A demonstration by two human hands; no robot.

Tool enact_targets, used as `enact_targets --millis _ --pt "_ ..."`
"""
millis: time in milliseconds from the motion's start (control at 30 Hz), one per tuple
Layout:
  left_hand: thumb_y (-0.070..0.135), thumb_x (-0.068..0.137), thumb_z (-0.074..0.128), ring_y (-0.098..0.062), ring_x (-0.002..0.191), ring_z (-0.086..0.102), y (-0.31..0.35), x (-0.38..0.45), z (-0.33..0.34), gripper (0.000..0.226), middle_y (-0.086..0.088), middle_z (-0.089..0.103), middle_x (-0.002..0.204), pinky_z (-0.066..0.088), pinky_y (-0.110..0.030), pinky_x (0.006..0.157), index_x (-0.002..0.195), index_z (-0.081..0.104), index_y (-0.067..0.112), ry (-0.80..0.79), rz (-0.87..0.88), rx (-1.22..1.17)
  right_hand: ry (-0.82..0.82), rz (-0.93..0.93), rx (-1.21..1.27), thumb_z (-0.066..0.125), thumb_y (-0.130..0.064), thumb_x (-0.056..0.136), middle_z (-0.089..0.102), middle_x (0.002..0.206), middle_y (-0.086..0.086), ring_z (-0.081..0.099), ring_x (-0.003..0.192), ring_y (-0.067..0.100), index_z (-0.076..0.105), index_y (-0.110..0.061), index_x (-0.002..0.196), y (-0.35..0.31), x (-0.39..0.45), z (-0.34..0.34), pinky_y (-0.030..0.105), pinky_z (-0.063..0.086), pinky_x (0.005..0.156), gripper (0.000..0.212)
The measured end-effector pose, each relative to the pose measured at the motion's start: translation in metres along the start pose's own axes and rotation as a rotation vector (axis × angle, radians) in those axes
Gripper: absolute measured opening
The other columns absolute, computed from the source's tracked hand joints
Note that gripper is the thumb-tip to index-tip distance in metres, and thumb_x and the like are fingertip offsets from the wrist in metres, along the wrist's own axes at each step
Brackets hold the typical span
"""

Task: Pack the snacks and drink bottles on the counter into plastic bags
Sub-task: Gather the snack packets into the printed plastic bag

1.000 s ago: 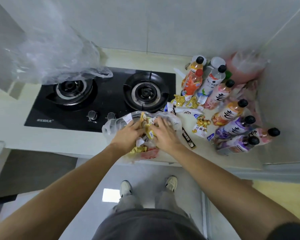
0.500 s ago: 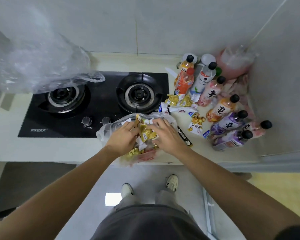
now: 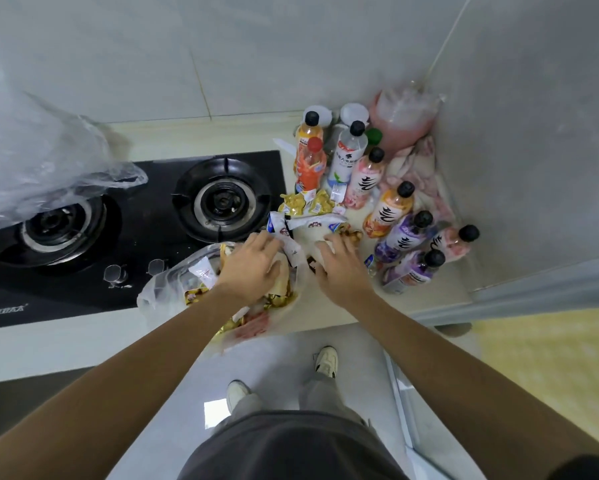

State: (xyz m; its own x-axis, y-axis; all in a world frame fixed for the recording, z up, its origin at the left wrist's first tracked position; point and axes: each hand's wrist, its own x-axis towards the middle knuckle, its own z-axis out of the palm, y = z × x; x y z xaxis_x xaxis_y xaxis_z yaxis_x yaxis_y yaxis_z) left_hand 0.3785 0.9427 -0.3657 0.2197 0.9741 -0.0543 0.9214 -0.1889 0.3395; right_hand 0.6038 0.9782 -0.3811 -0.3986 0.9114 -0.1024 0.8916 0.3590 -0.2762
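Your left hand (image 3: 253,268) lies flat, fingers out, pressing the snacks in the plastic bag (image 3: 173,285) at the surface (image 3: 325,317) edge. Your right hand (image 3: 339,268) is spread over the loose snack packets (image 3: 308,211) beside the bag; can't tell if it's holding one. Step: loading snacks. Next: gather packets, drop them in. Drink bottles (image 3: 391,209) still unpacked, near the corner.

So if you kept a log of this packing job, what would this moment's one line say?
stage: packing snacks | left hand: in snack bag | right hand: reaching at loose snack packets | drink bottles: unpacked on counter
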Motion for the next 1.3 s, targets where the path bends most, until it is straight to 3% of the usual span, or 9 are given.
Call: enact_targets --millis 133,267,467,667,800,933,1000,1200,1300 --pt "0.025 0.097 0.054 -0.029 0.123 0.047 0.033 0.042 0.017 0.041 -0.008 0.049 0.134 0.051 -0.045 0.094 0.136 0.051 0.013 -0.057 0.038 -0.012 -0.135 0.227 -0.041 0.063 -0.018 0.091 0.029 0.156 0.011 0.027 0.146 0.037 0.040 -0.018 0.144 0.034 -0.006 0.006 0.051 0.049 0.103 0.058" --pt "0.026 0.094 0.058 -0.029 0.131 0.044 0.064 0.086 0.043 0.055 -0.006 0.044 0.145 0.055 -0.049 0.091 0.147 0.043 0.020 -0.157 0.098 -0.023 -0.224 0.298 -0.128 0.065 -0.027 0.087 0.027 0.158 0.016 0.032 0.141 0.040 0.032 -0.013 0.152 0.059 -0.014 0.022 0.051 0.041 0.110 0.075" --pt "0.017 0.090 0.061 -0.033 0.143 0.037 0.088 0.130 0.077 0.068 -0.008 0.039 0.158 0.049 -0.052 0.102 0.154 0.040 0.015 -0.219 0.133 -0.035 -0.332 0.285 -0.155 0.063 -0.033 0.090 0.017 0.164 0.022 0.023 0.148 0.048 0.022 -0.009 0.158 0.060 -0.010 0.045 0.058 0.025 0.122 0.083" --pt "0.017 0.089 0.060 -0.030 0.149 0.029 0.079 0.138 0.099 0.075 -0.001 0.025 0.167 0.048 -0.050 0.105 0.158 0.034 0.028 -0.324 0.127 0.047 -0.339 0.191 -0.209 0.063 -0.030 0.090 0.019 0.165 0.023 0.018 0.151 0.050 0.023 -0.003 0.158 0.067 -0.014 0.051 0.057 0.010 0.127 0.083" --pt "0.016 0.087 0.060 -0.029 0.143 0.036 0.073 0.124 0.100 0.069 0.000 0.027 0.166 0.051 -0.047 0.096 0.153 0.042 0.022 -0.278 0.117 0.082 -0.287 0.071 -0.108 0.064 -0.016 0.087 0.028 0.162 0.020 0.023 0.150 0.045 0.033 -0.003 0.153 0.076 -0.021 0.046 0.052 0.014 0.127 0.074" --pt "0.025 0.089 0.063 -0.026 0.139 0.040 0.070 0.105 0.096 0.056 -0.003 0.041 0.151 0.050 -0.041 0.099 0.143 0.049 0.016 -0.274 0.070 0.111 -0.148 0.060 0.019 0.068 -0.005 0.080 0.041 0.150 0.014 0.038 0.139 0.034 0.051 -0.006 0.139 0.086 -0.024 0.040 0.048 0.042 0.114 0.062" --pt "0.035 0.088 0.068 -0.025 0.137 0.041 0.069 0.099 0.095 0.055 -0.004 0.042 0.146 0.050 -0.038 0.095 0.135 0.051 0.013 -0.273 0.031 0.132 -0.145 0.105 -0.001 0.069 -0.007 0.081 0.038 0.152 0.014 0.035 0.142 0.033 0.054 -0.009 0.131 0.090 -0.019 0.043 0.046 0.043 0.112 0.052" --pt "0.050 0.070 0.082 -0.026 0.145 0.032 0.074 0.099 0.100 0.103 -0.007 0.032 0.155 0.046 -0.041 0.105 0.153 0.033 0.016 -0.298 0.089 0.143 -0.216 0.138 -0.132 0.080 -0.011 0.076 0.048 0.127 0.009 0.046 0.124 0.030 0.052 -0.014 0.118 0.093 -0.002 0.053 0.041 0.050 0.099 0.051" --pt "0.052 0.067 0.085 -0.027 0.146 0.030 0.072 0.099 0.107 0.111 -0.007 0.032 0.154 0.044 -0.040 0.106 0.156 0.028 0.016 -0.314 0.087 0.191 -0.238 0.134 -0.144 0.079 -0.008 0.075 0.048 0.123 0.010 0.046 0.121 0.030 0.052 -0.013 0.116 0.093 -0.002 0.053 0.040 0.051 0.095 0.049"
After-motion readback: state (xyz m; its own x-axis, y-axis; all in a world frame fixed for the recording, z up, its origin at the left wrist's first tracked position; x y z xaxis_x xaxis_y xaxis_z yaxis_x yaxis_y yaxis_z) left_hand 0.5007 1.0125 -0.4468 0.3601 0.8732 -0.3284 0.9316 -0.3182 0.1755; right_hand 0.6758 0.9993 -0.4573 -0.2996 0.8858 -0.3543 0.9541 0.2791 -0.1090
